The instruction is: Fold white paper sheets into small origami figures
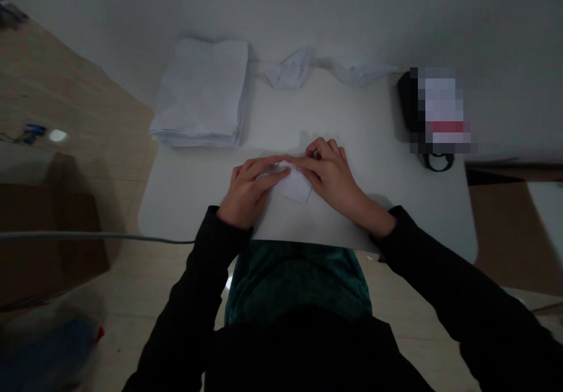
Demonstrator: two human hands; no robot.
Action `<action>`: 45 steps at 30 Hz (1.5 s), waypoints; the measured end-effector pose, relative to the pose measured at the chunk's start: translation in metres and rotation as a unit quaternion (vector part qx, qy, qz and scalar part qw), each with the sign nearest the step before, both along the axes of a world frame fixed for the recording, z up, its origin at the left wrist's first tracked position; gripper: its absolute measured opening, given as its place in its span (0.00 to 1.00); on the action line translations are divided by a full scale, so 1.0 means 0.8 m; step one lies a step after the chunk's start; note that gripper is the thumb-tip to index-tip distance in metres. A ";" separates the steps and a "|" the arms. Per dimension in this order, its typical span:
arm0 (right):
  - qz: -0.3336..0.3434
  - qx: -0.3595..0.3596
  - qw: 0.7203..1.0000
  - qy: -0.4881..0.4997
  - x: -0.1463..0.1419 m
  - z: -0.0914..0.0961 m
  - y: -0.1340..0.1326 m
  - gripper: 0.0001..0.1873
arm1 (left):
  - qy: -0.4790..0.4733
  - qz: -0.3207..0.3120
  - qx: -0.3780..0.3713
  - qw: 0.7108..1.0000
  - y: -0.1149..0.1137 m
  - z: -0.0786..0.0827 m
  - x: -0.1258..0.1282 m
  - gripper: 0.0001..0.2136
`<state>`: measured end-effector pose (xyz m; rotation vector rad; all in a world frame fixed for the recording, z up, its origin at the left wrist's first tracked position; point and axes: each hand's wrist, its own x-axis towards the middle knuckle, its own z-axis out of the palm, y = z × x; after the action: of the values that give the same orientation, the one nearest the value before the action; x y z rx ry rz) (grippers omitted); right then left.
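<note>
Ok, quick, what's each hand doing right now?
Left hand: open, lying flat on the folded white paper.
Right hand: fingers curled on that paper; whether it grips cannot be told.

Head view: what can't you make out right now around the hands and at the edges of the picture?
In the head view:
- The folded paper: its outline is partly hidden under the fingers of the left hand and the right hand.
- The black object: its label is pixelated and unreadable.
- The blue item: blurred and cut off by the bottom edge.

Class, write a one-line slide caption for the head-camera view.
Left hand and right hand press a folded white paper on a white table, beside a stack of creased sheets.
</note>
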<state>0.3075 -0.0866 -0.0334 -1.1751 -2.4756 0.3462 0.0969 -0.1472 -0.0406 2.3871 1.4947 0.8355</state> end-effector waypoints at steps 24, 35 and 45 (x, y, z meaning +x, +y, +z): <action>0.037 0.123 0.990 -0.061 0.037 -0.004 -0.046 0.24 | 0.110 -0.035 0.035 0.993 -0.055 0.015 0.016 0.17; 0.164 0.082 0.982 0.035 0.042 -0.012 -0.126 0.23 | 0.071 -0.101 0.072 0.990 -0.088 -0.002 0.028 0.10; -0.096 -0.134 0.912 0.377 0.058 0.015 -0.100 0.04 | -0.232 -0.146 -0.084 0.958 -0.008 0.038 0.038 0.14</action>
<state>0.3536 -0.1670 -0.0215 -1.0932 -1.6617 0.9086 0.1272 -0.1538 -0.0099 2.0313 0.9640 1.0521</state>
